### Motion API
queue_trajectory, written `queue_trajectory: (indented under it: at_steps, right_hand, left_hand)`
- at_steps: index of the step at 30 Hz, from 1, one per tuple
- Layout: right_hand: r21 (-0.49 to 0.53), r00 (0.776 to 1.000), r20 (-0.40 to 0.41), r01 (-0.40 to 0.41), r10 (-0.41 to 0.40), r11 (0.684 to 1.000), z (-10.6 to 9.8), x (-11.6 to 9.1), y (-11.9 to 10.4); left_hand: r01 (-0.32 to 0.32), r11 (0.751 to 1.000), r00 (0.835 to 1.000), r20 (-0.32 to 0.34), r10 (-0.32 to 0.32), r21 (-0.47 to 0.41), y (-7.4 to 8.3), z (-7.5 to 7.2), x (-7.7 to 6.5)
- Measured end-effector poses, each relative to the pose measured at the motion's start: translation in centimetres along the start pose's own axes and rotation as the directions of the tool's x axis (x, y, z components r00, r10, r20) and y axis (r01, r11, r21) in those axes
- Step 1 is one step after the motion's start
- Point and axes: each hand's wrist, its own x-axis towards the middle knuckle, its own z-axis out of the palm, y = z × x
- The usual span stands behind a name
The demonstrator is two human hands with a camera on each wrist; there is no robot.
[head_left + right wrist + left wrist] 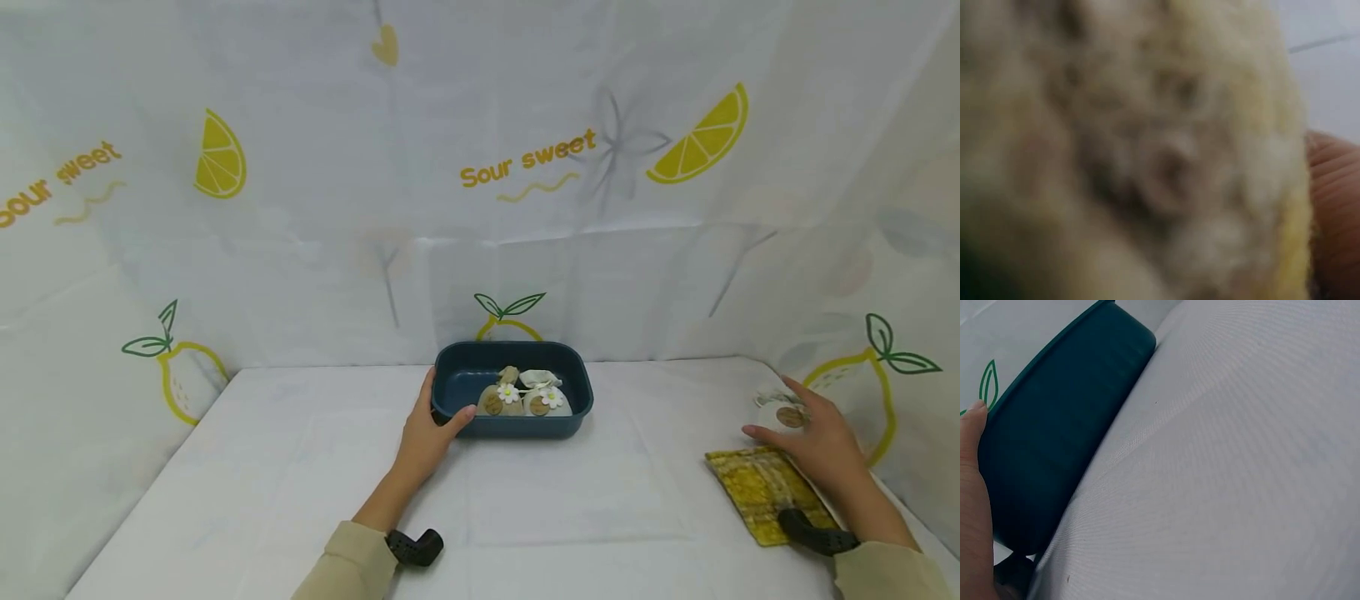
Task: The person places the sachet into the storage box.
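Note:
My left hand (423,429) grips the near left corner of a dark blue rectangular bin (521,428), thumb over the front rim, fingers behind the left side. The thumb and the bin's dark wall (1060,425) show in the left wrist view. Two small sachets lie in the bin: a beige one (491,406) and a white one (536,407), each with a daisy and a round brown tag. At the right, my right hand (825,437) spreads thumb and fingers around another white sachet (772,412) with a brown tag. Its far fingers are partly hidden.
A yellow-brown patterned fabric piece (765,492) lies under the right forearm; its blurred surface (1147,156) fills the right wrist view. Everything stands on a white-covered table (562,508). A white curtain (322,275) with lemon prints hangs behind and at the sides.

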Motion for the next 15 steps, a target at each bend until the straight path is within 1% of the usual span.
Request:
queue_trajectory:
  at_steps: [3, 7, 11, 13, 15]
  right_hand:
    - [-0.006, 0.999, 0.023, -0.037, 0.037, 0.999, 0.08, -0.01, 0.29]
    - [-0.036, 0.993, 0.057, -0.097, 0.099, 0.995, -0.39, -0.15, 0.79]
    - [-0.09, 0.992, 0.062, -0.106, 0.112, 0.99, -0.77, -0.38, 0.85]
    - [-0.085, 0.989, 0.057, -0.133, 0.138, 0.987, -0.81, -0.49, 0.76]
    - [-0.04, 0.979, 0.051, -0.193, 0.195, 0.98, -0.71, -0.64, 0.66]
  left_hand:
    - [-0.005, 1.0, 1.0, 0.001, 0.005, 0.005, -0.13, -0.03, -0.02]
    - [-0.006, 1.0, 1.0, 0.006, 0.006, 0.009, -0.17, 0.06, 0.07]
    - [0.002, 1.0, 1.0, 0.002, -0.002, 0.008, -0.06, 0.02, 0.11]
    - [0.007, 1.0, 1.0, 0.0, -0.007, 0.011, -0.01, -0.04, 0.09]
    - [0.011, 1.0, 1.0, 0.003, -0.011, 0.011, 0.01, -0.08, 0.05]
